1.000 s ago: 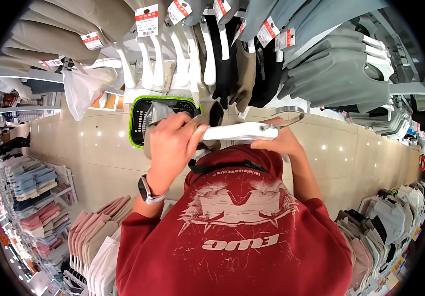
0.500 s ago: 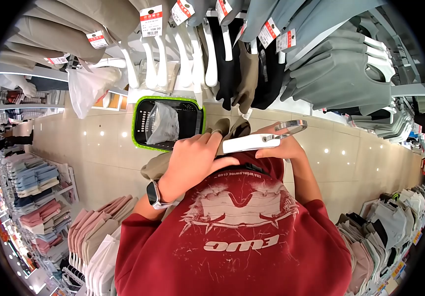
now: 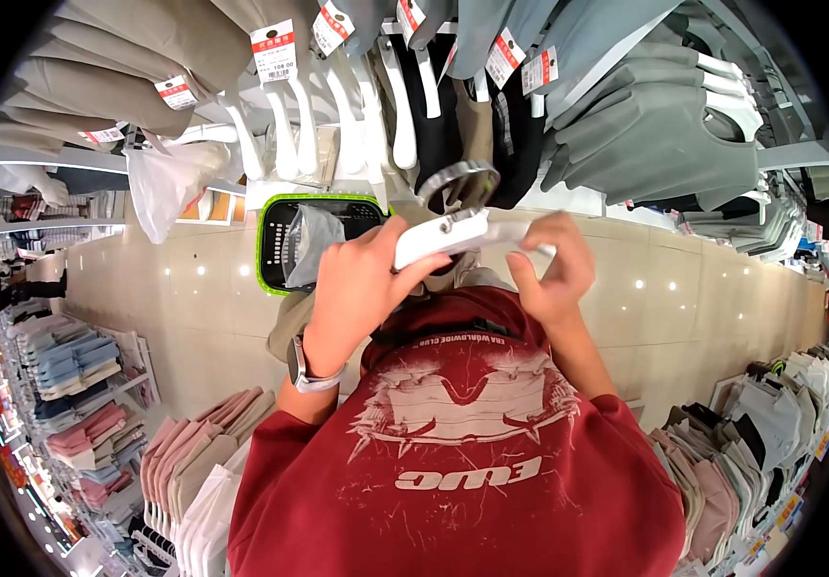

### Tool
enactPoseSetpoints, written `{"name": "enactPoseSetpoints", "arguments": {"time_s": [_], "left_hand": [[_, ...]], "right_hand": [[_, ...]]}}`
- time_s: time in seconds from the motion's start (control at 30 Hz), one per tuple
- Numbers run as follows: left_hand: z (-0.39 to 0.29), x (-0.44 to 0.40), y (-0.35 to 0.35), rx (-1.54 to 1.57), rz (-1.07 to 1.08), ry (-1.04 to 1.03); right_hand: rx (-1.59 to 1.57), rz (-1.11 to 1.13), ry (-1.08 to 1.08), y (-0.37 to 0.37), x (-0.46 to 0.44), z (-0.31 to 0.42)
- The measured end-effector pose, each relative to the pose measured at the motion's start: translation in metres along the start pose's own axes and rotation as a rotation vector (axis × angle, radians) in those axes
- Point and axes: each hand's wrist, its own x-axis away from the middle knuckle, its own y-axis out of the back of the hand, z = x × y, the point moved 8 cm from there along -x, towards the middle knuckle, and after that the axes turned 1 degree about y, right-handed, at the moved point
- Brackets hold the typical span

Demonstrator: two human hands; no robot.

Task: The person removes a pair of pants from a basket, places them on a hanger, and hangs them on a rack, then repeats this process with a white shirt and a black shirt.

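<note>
In the head view, the left hand (image 3: 352, 288) reaches forward, thumb pointing inward, grasping a white hanger (image 3: 439, 239) just ahead of the red shirt (image 3: 463, 380), while the blurred right hand (image 3: 557, 269) bends with fingers curled inward by the hanger's other end, whether gripping I cannot tell.

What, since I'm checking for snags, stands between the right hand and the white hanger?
Nothing visible does. The right hand is beside one blurred end of the white hanger; blur hides whether they touch. The metal hook points away from the body, outside that space, and the left hand holds the hanger's other side.
</note>
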Motion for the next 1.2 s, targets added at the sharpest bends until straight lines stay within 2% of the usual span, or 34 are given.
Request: {"name": "enactPoseSetpoints", "arguments": {"time_s": [0.07, 0.1, 0.13, 0.2, 0.23, 0.3, 0.4, 0.43, 0.47, 0.53, 0.57, 0.63, 0.67, 0.73, 0.77, 0.8, 0.87, 0.9, 1.03, 1.2], "left_hand": [[0.007, -0.002, 0.005, 0.026, -0.008, 0.082], [0.006, -0.002, 0.006, 0.075, -0.004, 0.091], [0.003, -0.003, 0.007, 0.072, -0.001, 0.083], [-0.004, -0.004, 0.009, 0.106, -0.01, 0.038], [-0.003, -0.003, 0.007, 0.102, 0.011, 0.051], [0.002, -0.001, 0.012, 0.137, -0.004, 0.086], [0.019, 0.002, 0.03, 0.218, -0.109, 0.133], [0.024, 0.005, 0.038, 0.248, -0.117, 0.155], [0.03, 0.008, 0.046, 0.278, -0.126, 0.178], [0.044, 0.014, 0.057, 0.316, -0.167, 0.172], [0.05, 0.017, 0.061, 0.316, -0.155, 0.173], [0.064, 0.021, 0.061, 0.336, -0.144, 0.174], [0.07, 0.023, 0.06, 0.36, -0.126, 0.169], [0.08, 0.027, 0.06, 0.38, -0.107, 0.153], [0.081, 0.028, 0.062, 0.452, -0.134, 0.132], [0.083, 0.029, 0.066, 0.522, -0.163, 0.113], [0.091, 0.032, 0.073, 0.485, -0.158, 0.137], [0.095, 0.031, 0.075, 0.479, -0.151, 0.154], [0.098, 0.031, 0.077, 0.51, -0.094, 0.162], [0.1, 0.028, 0.075, 0.564, -0.038, 0.156]], "right_hand": [[-0.084, 0.273, 0.002, -0.022, 0.011, 0.013], [-0.186, 0.398, -0.187, -0.043, 0.015, 0.016], [-0.178, 0.501, -0.251, -0.06, 0.021, 0.022], [-0.148, 0.716, -0.222, -0.087, 0.039, 0.024], [-0.146, 0.711, -0.221, -0.089, 0.043, 0.019], [-0.262, 1.145, -0.543, -0.113, 0.083, -0.004], [-0.131, 1.073, -0.494, -0.104, 0.077, -0.028], [0.035, 1.0, -0.336, -0.098, 0.081, -0.045], [0.159, 0.991, -0.351, -0.089, 0.084, -0.062], [0.227, 0.755, -0.359, -0.065, 0.081, -0.091], [0.225, 0.756, -0.356, -0.06, 0.078, -0.092], [0.242, 0.582, -0.467, -0.038, 0.067, -0.097], [0.243, 0.581, -0.47, -0.03, 0.068, -0.101], [0.136, 0.334, -0.385, -0.004, 0.059, -0.1], [0.114, 0.297, -0.306, 0.002, 0.039, -0.081], [0.113, 0.295, -0.307, 0.007, 0.034, -0.077], [0.299, 0.402, 0.011, 0.011, 0.028, -0.055], [0.329, 0.413, 0.067, 0.014, 0.029, -0.05], [0.342, 0.376, 0.174, 0.026, 0.015, -0.035], [0.376, 0.378, 0.201, 0.034, 0.0, -0.029]]}}
